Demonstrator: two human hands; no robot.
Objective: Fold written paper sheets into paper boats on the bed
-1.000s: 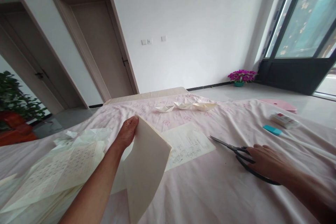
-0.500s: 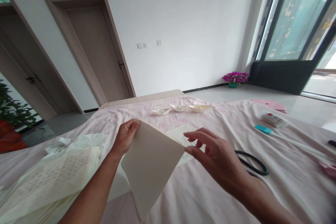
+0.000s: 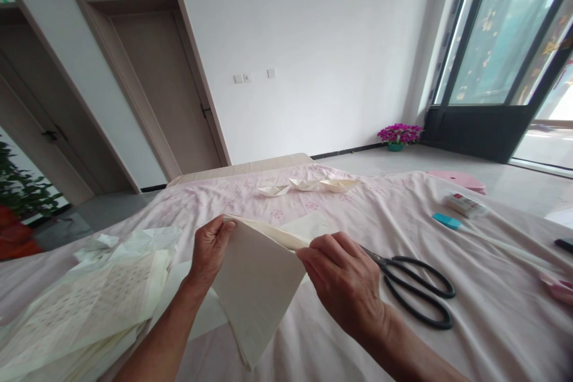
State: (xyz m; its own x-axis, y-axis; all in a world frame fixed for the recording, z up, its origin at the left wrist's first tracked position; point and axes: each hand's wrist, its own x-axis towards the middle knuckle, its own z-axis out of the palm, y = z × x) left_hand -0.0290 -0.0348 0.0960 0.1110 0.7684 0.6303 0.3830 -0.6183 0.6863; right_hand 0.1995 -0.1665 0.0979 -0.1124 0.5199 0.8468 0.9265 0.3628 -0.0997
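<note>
A folded sheet of cream paper (image 3: 262, 286) hangs between my hands above the cloth, its layers parted along the top edge. My left hand (image 3: 210, 253) pinches its upper left corner, thumb on the near face. At the right corner my right hand (image 3: 347, 274) is closed on the paper; its fingertips are partly hidden. Black-handled scissors (image 3: 421, 286) lie just right of that hand, their blades mostly covered by it. Behind the folded sheet, another pale sheet (image 3: 308, 225) lies flat on the cloth. Three folded paper boats (image 3: 307, 184) stand in a row farther back.
A stack of printed thin paper (image 3: 89, 304) lies on the left of the pink-patterned cloth (image 3: 447, 239). To the right are a blue-tipped white stick (image 3: 446, 221) and a small clear packet (image 3: 465, 204). A pink round stool (image 3: 456, 180) stands beyond the cloth edge.
My right hand has closed from a loose, spread pose onto the paper's right corner. The paper's layers have parted at the top, and more of the scissors shows.
</note>
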